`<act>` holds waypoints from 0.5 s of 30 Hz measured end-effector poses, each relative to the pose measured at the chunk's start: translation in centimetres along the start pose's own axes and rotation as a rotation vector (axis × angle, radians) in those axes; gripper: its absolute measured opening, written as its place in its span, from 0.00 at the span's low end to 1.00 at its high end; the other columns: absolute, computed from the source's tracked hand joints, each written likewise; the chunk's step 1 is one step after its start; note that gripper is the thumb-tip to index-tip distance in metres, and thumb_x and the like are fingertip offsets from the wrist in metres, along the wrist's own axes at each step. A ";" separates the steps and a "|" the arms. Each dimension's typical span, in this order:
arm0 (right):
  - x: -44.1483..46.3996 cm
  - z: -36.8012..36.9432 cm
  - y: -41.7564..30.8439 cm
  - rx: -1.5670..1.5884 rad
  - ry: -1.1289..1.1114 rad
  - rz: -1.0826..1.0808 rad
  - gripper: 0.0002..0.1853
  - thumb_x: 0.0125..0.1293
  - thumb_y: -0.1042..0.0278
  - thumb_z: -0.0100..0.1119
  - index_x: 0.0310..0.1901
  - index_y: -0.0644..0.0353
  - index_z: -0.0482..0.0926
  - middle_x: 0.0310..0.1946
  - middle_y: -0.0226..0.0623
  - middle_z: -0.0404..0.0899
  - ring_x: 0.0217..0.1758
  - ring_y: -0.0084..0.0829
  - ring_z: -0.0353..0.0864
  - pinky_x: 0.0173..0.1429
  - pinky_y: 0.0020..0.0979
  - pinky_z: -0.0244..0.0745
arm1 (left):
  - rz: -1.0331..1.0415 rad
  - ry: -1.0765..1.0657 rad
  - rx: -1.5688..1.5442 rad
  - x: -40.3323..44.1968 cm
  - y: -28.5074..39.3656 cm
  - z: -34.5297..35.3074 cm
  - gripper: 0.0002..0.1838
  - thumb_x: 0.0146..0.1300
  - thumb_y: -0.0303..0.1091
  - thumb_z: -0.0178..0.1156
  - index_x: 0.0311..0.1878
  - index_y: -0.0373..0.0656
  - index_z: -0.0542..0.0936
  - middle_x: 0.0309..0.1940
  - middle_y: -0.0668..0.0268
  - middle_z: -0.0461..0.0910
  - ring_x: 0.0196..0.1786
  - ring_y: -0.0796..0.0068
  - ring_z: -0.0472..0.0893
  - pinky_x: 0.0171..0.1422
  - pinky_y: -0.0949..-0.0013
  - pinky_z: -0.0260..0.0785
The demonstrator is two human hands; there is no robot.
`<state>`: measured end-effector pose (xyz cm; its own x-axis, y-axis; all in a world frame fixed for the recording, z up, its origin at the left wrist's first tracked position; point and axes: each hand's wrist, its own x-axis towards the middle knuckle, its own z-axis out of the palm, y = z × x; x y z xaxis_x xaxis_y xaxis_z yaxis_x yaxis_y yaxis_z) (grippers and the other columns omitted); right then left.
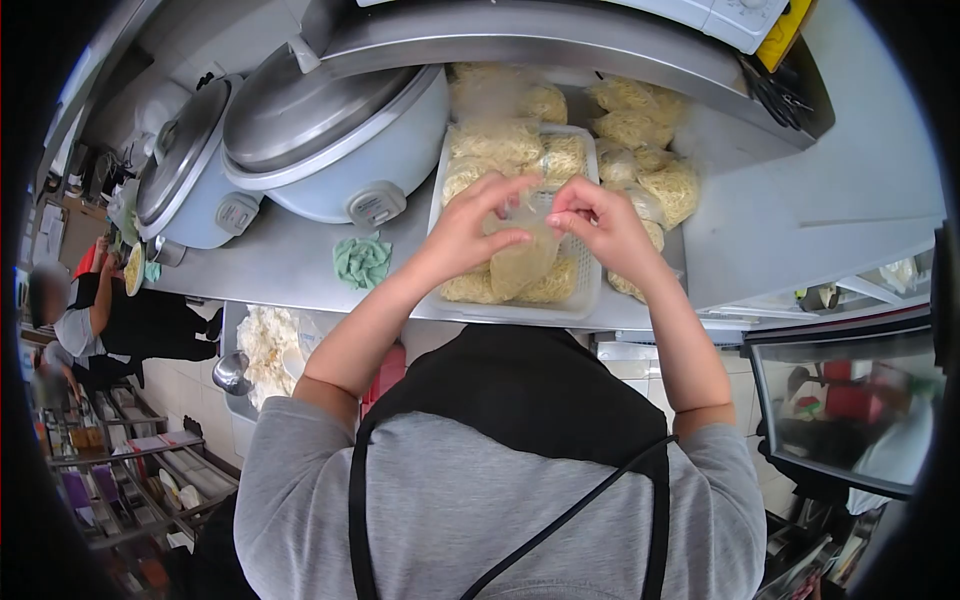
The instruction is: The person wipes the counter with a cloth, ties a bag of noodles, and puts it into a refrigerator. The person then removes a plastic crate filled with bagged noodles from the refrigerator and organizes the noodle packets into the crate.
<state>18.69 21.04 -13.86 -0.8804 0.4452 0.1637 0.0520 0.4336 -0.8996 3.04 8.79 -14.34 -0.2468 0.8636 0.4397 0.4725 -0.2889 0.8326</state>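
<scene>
A clear plastic bag (524, 262) with pale contents stands out in front of me, over a white basket (590, 290) of bagged noodles (497, 140). My right hand (608, 228) pinches the upper right edge of this bag between thumb and fingertips. At the bag's upper left is my left hand (470, 226), its thumb stretched out and apart from the index finger. The other left fingers curl beside the bag's top, and whether they touch the plastic is hard to tell.
More bagged noodles (668, 190) lie right of the basket. Two large rice cookers (330, 150) and a green cloth (362, 261) are to the left. Below the counter edge sits a tub of white food (270, 350) with a metal ladle (232, 372). A co-worker (100, 320) stands far left.
</scene>
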 end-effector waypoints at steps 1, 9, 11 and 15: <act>-0.2 0.3 -0.5 -0.125 0.019 -0.105 0.04 0.55 0.72 0.57 0.29 0.59 0.72 0.22 0.26 0.70 0.27 0.19 0.70 0.32 0.21 0.64 | 0.017 -0.131 0.191 0.0 0.0 -0.6 0.12 0.49 0.27 0.61 0.40 0.40 0.76 0.34 0.66 0.74 0.39 0.71 0.74 0.45 0.72 0.66; -2.1 -2.1 -2.2 -1.021 -0.140 -0.277 0.09 0.47 0.61 0.62 0.28 0.55 0.77 0.30 0.29 0.74 0.39 0.31 0.67 0.47 0.35 0.60 | 0.418 -0.144 0.668 -0.5 1.2 -4.0 0.06 0.50 0.30 0.61 0.29 0.39 0.79 0.31 0.65 0.76 0.39 0.65 0.74 0.44 0.70 0.67; -2.1 -2.7 -4.6 -1.105 -0.017 -0.188 0.11 0.45 0.60 0.63 0.29 0.55 0.78 0.34 0.30 0.75 0.46 0.31 0.66 0.52 0.36 0.58 | 0.066 -0.261 0.411 -1.2 0.6 -4.0 0.06 0.53 0.31 0.59 0.29 0.38 0.78 0.37 0.63 0.77 0.41 0.63 0.76 0.44 0.69 0.68; -0.8 -0.2 -2.2 -0.969 0.270 -0.497 0.13 0.47 0.57 0.61 0.30 0.56 0.75 0.33 0.30 0.74 0.47 0.33 0.68 0.52 0.42 0.59 | -0.176 -0.376 0.215 -1.2 0.6 -2.9 0.06 0.55 0.30 0.57 0.30 0.36 0.78 0.46 0.58 0.75 0.46 0.64 0.75 0.46 0.68 0.67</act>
<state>19.36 19.84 -11.93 -0.7807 0.1575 0.6047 0.1720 0.9845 -0.0344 1.18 6.41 -13.39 -0.0342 0.9931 0.1120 0.6256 -0.0661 0.7773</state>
